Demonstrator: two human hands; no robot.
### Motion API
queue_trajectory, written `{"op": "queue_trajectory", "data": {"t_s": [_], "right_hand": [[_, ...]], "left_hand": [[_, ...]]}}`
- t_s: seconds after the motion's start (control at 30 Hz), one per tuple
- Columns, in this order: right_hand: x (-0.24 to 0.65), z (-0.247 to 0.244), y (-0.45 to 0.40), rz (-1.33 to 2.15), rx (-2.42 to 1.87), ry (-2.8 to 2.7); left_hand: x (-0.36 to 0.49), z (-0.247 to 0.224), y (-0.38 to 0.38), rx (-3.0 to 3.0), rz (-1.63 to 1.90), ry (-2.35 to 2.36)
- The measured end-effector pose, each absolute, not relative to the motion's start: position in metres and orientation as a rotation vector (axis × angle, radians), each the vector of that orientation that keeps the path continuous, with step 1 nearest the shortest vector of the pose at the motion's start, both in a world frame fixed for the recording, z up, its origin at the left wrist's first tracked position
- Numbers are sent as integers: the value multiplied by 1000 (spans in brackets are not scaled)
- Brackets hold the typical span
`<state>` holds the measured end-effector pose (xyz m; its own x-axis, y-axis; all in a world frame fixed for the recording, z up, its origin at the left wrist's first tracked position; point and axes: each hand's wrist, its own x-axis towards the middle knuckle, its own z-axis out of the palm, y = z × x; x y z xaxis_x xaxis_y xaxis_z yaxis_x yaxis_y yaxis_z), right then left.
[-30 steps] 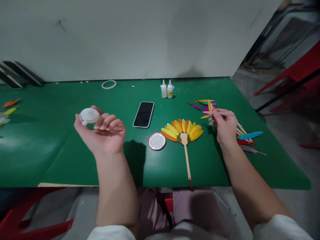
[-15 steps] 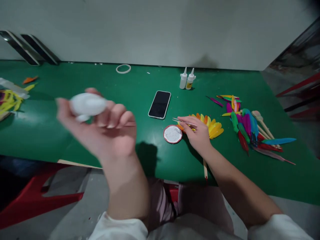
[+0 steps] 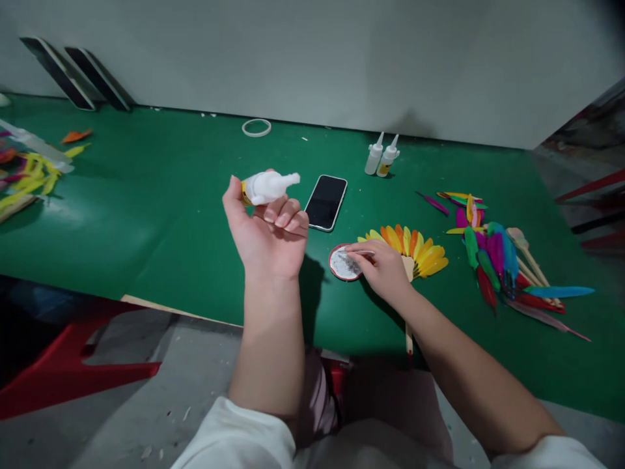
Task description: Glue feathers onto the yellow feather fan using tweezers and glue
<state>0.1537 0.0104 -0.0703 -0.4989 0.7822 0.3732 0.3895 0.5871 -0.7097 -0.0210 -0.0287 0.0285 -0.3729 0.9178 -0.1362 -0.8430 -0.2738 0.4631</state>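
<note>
In the head view, the left hand (image 3: 273, 244) is raised above the green surface (image 3: 170, 228), palm up. Its thumb and fingers are closed around a white glue bottle (image 3: 268, 187) with a bit of yellow label showing; the bottle lies on its side in the grip, its nozzle pointing to the right of the view. The other fingers of that hand are loosely curled.

The right hand (image 3: 385, 270) is palm down, its fingers pinched together on a pair of tweezers (image 3: 364, 252). The tips are over a round dish (image 3: 339, 267) with a red rim and a white, grey-smudged inside; whether they touch it cannot be told. The right hand and forearm partly cover a feather fan (image 3: 424, 251), which lies on the surface just beside the dish, its yellow and orange feathers spread toward the wall (image 3: 293, 58) and its wooden handle (image 3: 409, 335) toward the person.

A phone (image 3: 327, 202) lies flat beyond the dish. Farther back, two small bottles (image 3: 381, 159) stand upright side by side, and a white ring (image 3: 256, 127) lies near the wall. To the right is a pile of coloured feathers (image 3: 495, 254) with wooden sticks (image 3: 534, 264) beside it. More feathers (image 3: 36, 172), mostly yellow, lie at the far left.
</note>
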Motion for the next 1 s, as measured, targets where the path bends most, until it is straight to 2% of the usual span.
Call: {"op": "queue_trajectory", "data": {"t_s": [1.0], "right_hand": [[152, -75, 12, 709, -943, -2180]], "left_hand": [[-20, 29, -30, 198, 1880, 517]]}}
